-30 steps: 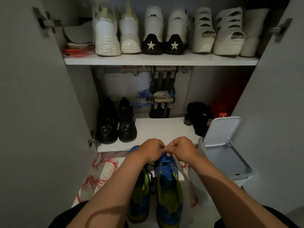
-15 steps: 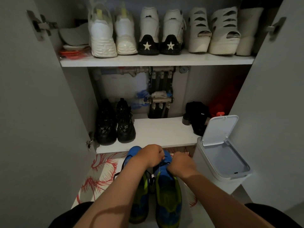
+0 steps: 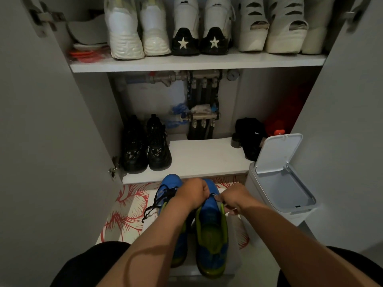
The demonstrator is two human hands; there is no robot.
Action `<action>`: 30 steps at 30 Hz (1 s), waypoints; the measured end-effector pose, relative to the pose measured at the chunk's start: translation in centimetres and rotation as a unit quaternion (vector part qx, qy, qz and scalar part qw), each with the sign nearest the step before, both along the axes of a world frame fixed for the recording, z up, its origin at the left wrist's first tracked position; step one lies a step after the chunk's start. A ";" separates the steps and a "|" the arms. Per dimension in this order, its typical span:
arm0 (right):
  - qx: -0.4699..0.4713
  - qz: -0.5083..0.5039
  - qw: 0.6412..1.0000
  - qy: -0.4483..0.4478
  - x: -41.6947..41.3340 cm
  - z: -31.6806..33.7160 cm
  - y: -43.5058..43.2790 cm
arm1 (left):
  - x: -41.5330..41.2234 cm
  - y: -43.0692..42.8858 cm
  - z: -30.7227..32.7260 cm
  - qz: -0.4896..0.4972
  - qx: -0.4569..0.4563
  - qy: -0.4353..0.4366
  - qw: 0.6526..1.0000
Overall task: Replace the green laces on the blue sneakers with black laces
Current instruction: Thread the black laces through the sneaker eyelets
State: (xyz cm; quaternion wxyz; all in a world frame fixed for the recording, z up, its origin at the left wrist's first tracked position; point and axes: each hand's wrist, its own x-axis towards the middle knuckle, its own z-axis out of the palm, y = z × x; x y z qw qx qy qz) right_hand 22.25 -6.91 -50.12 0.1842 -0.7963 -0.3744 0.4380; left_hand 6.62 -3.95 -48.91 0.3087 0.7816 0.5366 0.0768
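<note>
Two blue sneakers with green lining stand side by side on the floor before the cabinet, toes pointing away from me. The left sneaker [image 3: 169, 188] carries a black lace [image 3: 157, 200] whose loose ends trail to its left. Over the right sneaker [image 3: 211, 230], my left hand [image 3: 191, 194] and my right hand [image 3: 235, 198] are curled, each pinching an end of the black lace at the shoe's front. The lace between the hands is mostly hidden by my fingers.
A white bin [image 3: 279, 183] with its lid raised stands close on the right. Black sneakers [image 3: 145, 146] sit on the low shelf [image 3: 199, 158], white shoes on the upper shelf. Open cabinet doors flank both sides. A red-patterned mat [image 3: 126, 212] covers the floor.
My hands dropped from the shelf edge down onto the right sneaker and drew slightly apart, the right one moving rightward with the lace.
</note>
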 end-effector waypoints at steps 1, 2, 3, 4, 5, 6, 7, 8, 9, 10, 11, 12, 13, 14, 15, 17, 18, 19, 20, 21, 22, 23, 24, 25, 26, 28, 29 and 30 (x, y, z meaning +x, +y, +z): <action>-0.003 -0.008 1.000 0.014 0.1 0.0 0.0 | 0.2 -0.1 -0.1 -0.003 0.009 0.007 1.000; -0.005 -0.013 1.000 0.024 0.1 0.0 -0.1 | 0.3 -0.1 -0.3 -0.008 0.014 0.018 1.000; -0.004 -0.018 0.999 0.032 0.2 0.0 -0.1 | 0.5 -0.2 -0.4 -0.015 0.021 0.033 0.999; -0.002 -0.021 0.999 0.037 0.3 -0.1 -0.1 | 0.6 -0.2 -0.5 -0.020 0.029 0.047 0.998; 0.000 -0.021 0.999 0.039 0.3 -0.2 -0.1 | 0.6 -0.2 -0.6 -0.022 0.034 0.054 0.998; 0.002 -0.020 0.999 0.038 0.3 -0.3 -0.1 | 0.7 -0.2 -0.7 -0.022 0.036 0.054 0.998; 0.004 -0.017 0.999 0.034 0.3 -0.5 -0.1 | 0.7 -0.3 -0.8 -0.024 0.038 0.055 0.998; 0.008 -0.012 0.999 0.030 0.2 -0.6 0.0 | 0.8 -0.3 -0.9 -0.025 0.041 0.058 0.997; 0.013 -0.007 0.999 0.029 0.1 -0.7 0.0 | 0.8 -0.4 -1.0 -0.028 0.045 0.064 0.997; 0.018 -0.002 0.999 0.028 0.2 -0.7 0.1 | 1.0 -0.5 -1.1 -0.029 0.049 0.071 0.996; 0.021 0.002 0.999 0.029 0.2 -0.8 0.1 | 1.0 -0.5 -1.2 -0.029 0.052 0.078 0.995; 0.023 0.005 0.999 0.031 0.3 -0.8 0.1 | 1.1 -0.5 -1.3 -0.029 0.054 0.085 0.994; 0.024 0.008 0.999 0.033 0.3 -0.9 0.1 | 1.1 -0.5 -1.4 -0.028 0.056 0.091 0.994; 0.025 0.009 0.999 0.036 0.4 -0.9 0.1 | 1.2 -0.5 -1.5 -0.026 0.057 0.095 0.994; 0.027 0.008 0.999 0.038 0.5 -1.0 0.1 | 1.2 -0.4 -1.5 -0.023 0.058 0.099 0.993; 0.032 0.009 0.999 0.037 0.6 -1.0 0.1 | 1.3 -0.5 -1.7 -0.014 0.062 0.107 0.992; 0.032 0.011 0.999 0.036 0.6 -1.0 0.1 | 1.3 -0.5 -1.7 -0.007 0.063 0.107 0.992; 0.032 0.012 0.999 0.036 0.6 -1.0 0.1 | 1.4 -0.5 -1.8 0.002 0.061 0.103 0.993; 0.032 0.013 0.999 0.037 0.6 -1.0 0.1 | 1.5 -0.6 -1.9 0.012 0.058 0.100 0.993; 0.030 0.014 0.999 0.039 0.6 -1.0 0.0 | 1.5 -0.6 -1.9 0.021 0.055 0.099 0.993; 0.029 0.015 0.999 0.040 0.6 -1.0 0.0 | 1.6 -0.7 -1.9 0.029 0.052 0.099 0.993; 0.028 0.015 0.999 0.041 0.6 -0.9 0.0 | 1.7 -0.7 -1.9 0.036 0.050 0.099 0.993; 0.028 0.015 0.999 0.041 0.6 -0.9 0.0 | 1.7 -0.8 -1.9 0.043 0.048 0.099 0.993; 0.027 0.015 0.999 0.041 0.6 -0.8 0.0 | 1.8 -0.9 -1.9 0.049 0.047 0.097 0.993; 0.026 0.014 0.999 0.041 0.6 -0.7 -0.1 | 1.9 -0.9 -1.9 0.055 0.044 0.094 0.993; 0.021 0.011 0.999 0.048 0.5 -0.4 -0.2 | 1.9 -1.0 -1.9 0.063 0.038 0.091 0.993; 0.017 0.009 0.998 0.055 0.6 -0.3 -0.2 | 2.0 -1.0 -1.8 0.062 0.035 0.092 0.993; 0.012 0.008 0.998 0.061 0.6 -0.2 -0.3 | 2.0 -1.0 -1.8 0.058 0.031 0.096 0.993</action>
